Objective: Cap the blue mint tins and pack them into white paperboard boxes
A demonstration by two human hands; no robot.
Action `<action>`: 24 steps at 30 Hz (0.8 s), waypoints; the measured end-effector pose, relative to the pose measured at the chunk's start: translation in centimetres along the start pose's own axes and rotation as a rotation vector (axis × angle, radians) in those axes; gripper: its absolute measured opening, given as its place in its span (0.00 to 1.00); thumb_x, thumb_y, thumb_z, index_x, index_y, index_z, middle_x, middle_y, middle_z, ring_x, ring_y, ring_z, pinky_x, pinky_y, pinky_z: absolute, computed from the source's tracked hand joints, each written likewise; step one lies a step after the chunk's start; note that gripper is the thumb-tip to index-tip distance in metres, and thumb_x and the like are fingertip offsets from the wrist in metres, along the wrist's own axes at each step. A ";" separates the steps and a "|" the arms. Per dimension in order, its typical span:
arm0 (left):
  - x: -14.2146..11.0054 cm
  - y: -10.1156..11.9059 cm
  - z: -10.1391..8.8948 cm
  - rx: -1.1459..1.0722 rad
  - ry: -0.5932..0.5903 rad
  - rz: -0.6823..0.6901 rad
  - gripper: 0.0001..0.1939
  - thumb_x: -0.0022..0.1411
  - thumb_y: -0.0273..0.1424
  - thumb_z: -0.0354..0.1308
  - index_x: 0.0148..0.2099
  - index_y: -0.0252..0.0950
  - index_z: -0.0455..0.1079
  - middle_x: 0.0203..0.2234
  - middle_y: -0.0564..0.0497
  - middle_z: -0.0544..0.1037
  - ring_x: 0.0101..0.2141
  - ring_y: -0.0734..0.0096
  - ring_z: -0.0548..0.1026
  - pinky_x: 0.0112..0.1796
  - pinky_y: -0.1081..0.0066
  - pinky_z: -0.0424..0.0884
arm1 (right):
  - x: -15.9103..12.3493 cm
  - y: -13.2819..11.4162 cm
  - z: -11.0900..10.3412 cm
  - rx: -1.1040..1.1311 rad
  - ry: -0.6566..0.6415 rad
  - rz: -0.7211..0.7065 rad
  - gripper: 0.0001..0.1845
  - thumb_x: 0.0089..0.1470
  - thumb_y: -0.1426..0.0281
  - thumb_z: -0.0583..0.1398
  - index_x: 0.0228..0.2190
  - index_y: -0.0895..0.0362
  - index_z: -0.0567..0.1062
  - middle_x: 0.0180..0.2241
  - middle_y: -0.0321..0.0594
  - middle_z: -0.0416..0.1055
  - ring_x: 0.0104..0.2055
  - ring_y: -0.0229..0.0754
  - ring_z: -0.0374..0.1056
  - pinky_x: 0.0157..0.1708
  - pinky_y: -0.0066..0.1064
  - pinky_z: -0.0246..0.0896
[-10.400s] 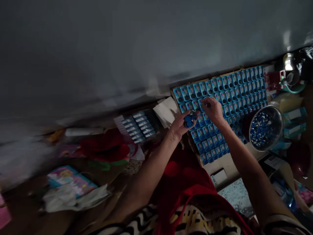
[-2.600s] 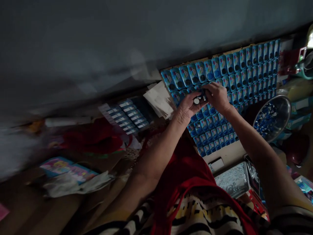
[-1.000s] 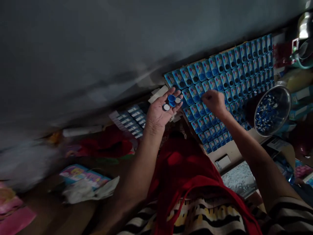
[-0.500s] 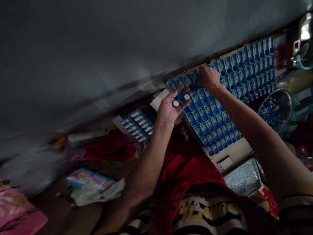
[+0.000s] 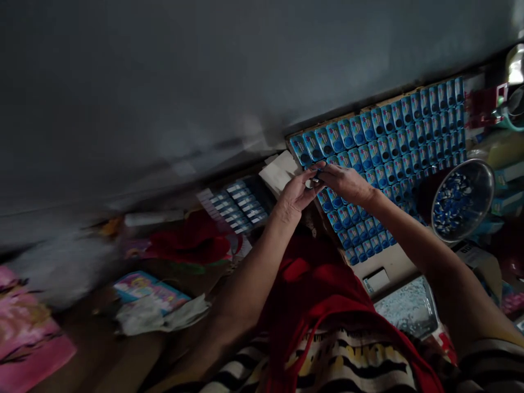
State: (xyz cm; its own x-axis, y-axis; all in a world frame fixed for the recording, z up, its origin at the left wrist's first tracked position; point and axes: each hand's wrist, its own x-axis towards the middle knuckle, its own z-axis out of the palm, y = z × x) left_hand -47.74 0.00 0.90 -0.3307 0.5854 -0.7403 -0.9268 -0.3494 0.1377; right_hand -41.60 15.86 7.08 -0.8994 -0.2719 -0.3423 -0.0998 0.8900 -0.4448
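Observation:
My left hand (image 5: 298, 191) is palm up with its fingers curled around small round blue-and-white discs (image 5: 310, 184), mostly hidden now. Reaching in from the right, my right hand (image 5: 346, 184) has its fingertips pinched together at the left hand's fingers. What they grip there is covered. Both hands are over the left edge of a board set with rows of small blue packs (image 5: 380, 121). Some packs have a dark round spot at the lower end, others a blue disc. A metal bowl (image 5: 491, 199) of blue-and-white discs stands at the right.
White-and-dark strips (image 5: 245, 203) lie left of the board beside a pale card piece (image 5: 279, 172). A clear tub of whitish bits (image 5: 409, 305) and a small white box (image 5: 376, 279) sit near my body. A grey wall (image 5: 204, 71) runs behind.
My right hand has come from the back row of packs down and left to my left hand. My left hand's fingers have closed in. The view has shifted slightly.

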 end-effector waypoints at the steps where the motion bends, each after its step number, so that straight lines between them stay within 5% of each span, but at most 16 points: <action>1: -0.1 -0.1 0.1 0.001 -0.013 -0.027 0.14 0.67 0.19 0.54 0.45 0.34 0.81 0.36 0.49 0.84 0.33 0.74 0.81 0.41 0.74 0.82 | -0.1 0.2 -0.1 0.012 0.003 0.018 0.21 0.66 0.76 0.55 0.54 0.49 0.78 0.54 0.45 0.77 0.54 0.48 0.72 0.47 0.37 0.71; 5: -0.8 0.3 1.1 -0.012 -0.002 -0.053 0.13 0.69 0.21 0.54 0.47 0.32 0.80 0.35 0.46 0.84 0.39 0.67 0.85 0.51 0.63 0.82 | 0.8 1.3 -0.6 0.093 0.177 0.260 0.16 0.63 0.74 0.58 0.46 0.52 0.83 0.45 0.44 0.79 0.46 0.46 0.75 0.46 0.35 0.69; 9: -1.4 1.2 1.2 -0.024 0.047 0.046 0.13 0.68 0.23 0.56 0.49 0.35 0.79 0.39 0.45 0.85 0.43 0.66 0.85 0.52 0.63 0.81 | 4.2 3.0 -0.7 0.125 0.371 0.500 0.15 0.59 0.75 0.58 0.40 0.54 0.84 0.41 0.42 0.79 0.42 0.45 0.75 0.47 0.36 0.68; 16: -2.0 2.2 -0.3 0.153 0.136 0.153 0.11 0.60 0.24 0.65 0.45 0.37 0.79 0.28 0.52 0.80 0.29 0.76 0.81 0.29 0.81 0.74 | 9.3 5.1 -1.3 -0.001 0.212 0.598 0.06 0.56 0.75 0.63 0.35 0.55 0.81 0.38 0.47 0.80 0.46 0.54 0.76 0.48 0.44 0.68; 20: -1.8 1.5 -0.2 0.192 0.216 0.329 0.11 0.53 0.27 0.72 0.37 0.38 0.74 0.28 0.55 0.81 0.29 0.76 0.82 0.27 0.81 0.69 | 10.2 5.6 -2.4 -0.030 0.167 0.643 0.03 0.56 0.69 0.67 0.35 0.54 0.79 0.39 0.49 0.80 0.47 0.55 0.76 0.48 0.45 0.69; 24: -1.7 0.8 0.3 0.145 0.288 0.423 0.10 0.52 0.26 0.73 0.33 0.37 0.73 0.28 0.57 0.81 0.30 0.78 0.82 0.32 0.80 0.74 | 8.7 4.0 -3.3 -0.022 0.209 0.628 0.04 0.55 0.70 0.68 0.35 0.54 0.80 0.40 0.48 0.81 0.45 0.52 0.76 0.46 0.42 0.68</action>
State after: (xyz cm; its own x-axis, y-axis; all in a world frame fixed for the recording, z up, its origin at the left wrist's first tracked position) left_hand -48.02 -1.00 2.46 -0.6373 0.1837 -0.7484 -0.7450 -0.3951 0.5375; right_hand -51.18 18.27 5.02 -0.8527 0.3763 -0.3623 0.4642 0.8640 -0.1951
